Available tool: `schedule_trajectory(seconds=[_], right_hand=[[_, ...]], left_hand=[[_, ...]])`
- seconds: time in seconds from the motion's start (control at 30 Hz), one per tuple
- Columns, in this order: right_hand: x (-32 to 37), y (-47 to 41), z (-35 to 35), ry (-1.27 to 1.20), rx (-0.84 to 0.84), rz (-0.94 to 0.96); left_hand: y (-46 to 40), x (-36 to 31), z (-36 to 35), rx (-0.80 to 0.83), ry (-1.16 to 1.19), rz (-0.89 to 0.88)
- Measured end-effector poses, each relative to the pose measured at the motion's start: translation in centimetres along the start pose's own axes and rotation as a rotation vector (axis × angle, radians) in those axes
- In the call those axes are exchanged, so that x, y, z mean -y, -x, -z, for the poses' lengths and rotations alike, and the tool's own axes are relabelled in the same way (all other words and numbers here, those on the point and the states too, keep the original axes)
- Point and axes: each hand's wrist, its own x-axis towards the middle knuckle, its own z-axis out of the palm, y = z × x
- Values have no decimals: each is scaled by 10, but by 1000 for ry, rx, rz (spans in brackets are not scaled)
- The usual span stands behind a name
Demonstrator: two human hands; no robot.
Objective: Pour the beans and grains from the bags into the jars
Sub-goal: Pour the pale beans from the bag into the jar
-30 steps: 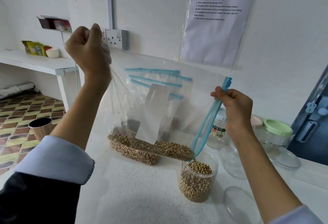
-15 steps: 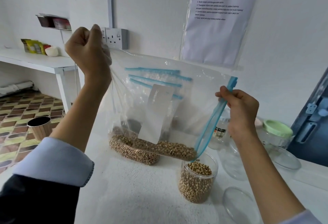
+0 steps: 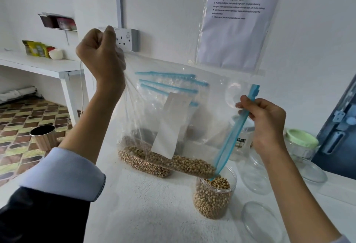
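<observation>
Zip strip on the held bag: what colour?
Light blue, on the clear bag; the zip strip shows best in the head view.

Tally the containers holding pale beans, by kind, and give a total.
Bags: 2, the held bag and the lying bag on the counter behind it
Jars: 1, the open jar
Total: 3

Two hands (image 3: 102, 54) (image 3: 265, 125), one held bag (image 3: 202, 111), one bean-filled jar (image 3: 213, 198) (bags behind too overlapped to count).
</observation>
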Motion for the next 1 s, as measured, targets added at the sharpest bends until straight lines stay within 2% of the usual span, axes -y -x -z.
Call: schedule_trajectory(seconds=[0.1, 0.23, 0.5, 0.63, 0.73, 1.0], right_hand=[[-1, 0, 4, -27, -34, 5], [-1, 1, 6, -35, 1, -25], [-1, 1, 13, -53, -80, -6], [-2, 4, 14, -17, -49, -18], [-2, 3, 18, -59, -108, -8], [-3, -1, 22, -40, -97, -5]], left_hand=[[1, 1, 0, 3, -2, 2], [3, 0, -3, 22, -14, -2], [6, 3, -10, 48, -10, 4], [7, 4, -13, 48, -11, 13], [9, 5, -16, 73, 4, 22], [12, 8, -24, 74, 13, 38]])
